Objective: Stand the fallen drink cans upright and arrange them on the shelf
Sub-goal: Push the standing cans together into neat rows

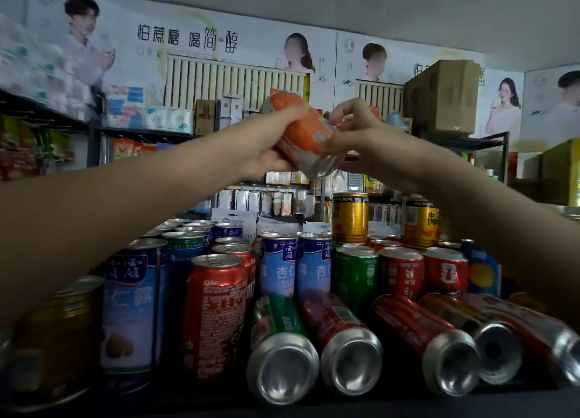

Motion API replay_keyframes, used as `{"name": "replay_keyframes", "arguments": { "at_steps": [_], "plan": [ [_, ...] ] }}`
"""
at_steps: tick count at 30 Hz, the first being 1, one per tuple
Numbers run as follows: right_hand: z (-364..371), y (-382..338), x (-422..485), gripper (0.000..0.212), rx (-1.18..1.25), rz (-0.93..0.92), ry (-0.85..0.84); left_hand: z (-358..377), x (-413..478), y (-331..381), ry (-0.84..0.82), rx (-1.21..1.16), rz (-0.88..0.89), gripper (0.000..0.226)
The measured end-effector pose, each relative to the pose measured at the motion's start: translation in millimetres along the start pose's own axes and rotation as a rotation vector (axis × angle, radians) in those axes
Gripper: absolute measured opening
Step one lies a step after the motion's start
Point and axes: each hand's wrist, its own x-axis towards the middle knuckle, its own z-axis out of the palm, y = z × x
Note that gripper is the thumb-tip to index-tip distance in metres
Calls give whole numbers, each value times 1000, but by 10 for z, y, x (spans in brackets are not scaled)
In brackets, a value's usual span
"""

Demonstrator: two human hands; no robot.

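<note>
Shop interior: posters (188, 38) and a box (445, 94) line the far wall, well behind the stock. We take the upright cola can (216, 317) at the front of the shelf (282, 413) as our reference.

High above it and slightly to its right, both hands are on one orange can (303, 129), which is off the shelf and tilted, base down toward us. The left grip (273, 144) is wrapped round the can's body, fingers curled over its upper side. The right grip (354, 135) has curled fingers on the can's lower end; we cannot tell how firmly.

Immediately right of the cola can, five fallen cans (345, 342) lie side by side, bases toward us. Behind those, still right of the reference, blue cans (279, 270), a green can (354, 276) and red cans (401, 276) stand upright. Two yellow cans (350, 220) stand higher, further behind. Left of the reference stands a tall blue can (135, 317).
</note>
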Motion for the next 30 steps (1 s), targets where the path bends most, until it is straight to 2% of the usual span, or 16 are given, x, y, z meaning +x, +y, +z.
{"name": "replay_keyframes", "arguments": {
  "at_steps": [1, 2, 4, 6, 9, 11, 13, 16, 20, 22, 24, 27, 30],
  "plan": [
    [-38, -12, -1, 28, 31, 25, -40, -5, -20, -29, 1, 136, 69, 44],
    [-69, -29, 3, 31, 33, 31, -54, -8, -46, -66, 6, 285, 149, 40],
    [-85, -82, 33, 49, -63, 14, -60, -12, -91, -120, 42, 592, 297, 39],
    [-29, -112, 68, 45, -200, -16, -67, -19, -62, -162, 55, 839, 393, 64],
    [25, -118, 128, 20, -330, -60, -47, -38, 18, -231, 28, 931, 458, 73],
    [24, -67, 166, 23, -359, -58, -18, -60, 82, -267, 6, 934, 449, 74],
    [22, 30, 223, 34, -366, -31, 28, -96, 125, -273, -60, 956, 382, 77],
    [30, 239, 283, 35, -412, -20, 79, -164, 125, -254, -226, 1063, 191, 84],
    [-14, 479, 361, 44, -373, 56, 100, -268, 96, -315, -402, 1436, -109, 83],
    [-36, 533, 389, 45, -358, 90, 71, -297, 120, -375, -487, 1537, -219, 80],
    [-40, 549, 415, 45, -356, 115, 40, -317, 142, -411, -552, 1545, -300, 80],
    [-45, 545, 457, 47, -368, 148, 6, -319, 161, -388, -613, 1423, -422, 83],
    [-29, 552, 501, 47, -365, 168, -18, -342, 211, -348, -641, 1383, -451, 69]
  ]
}}
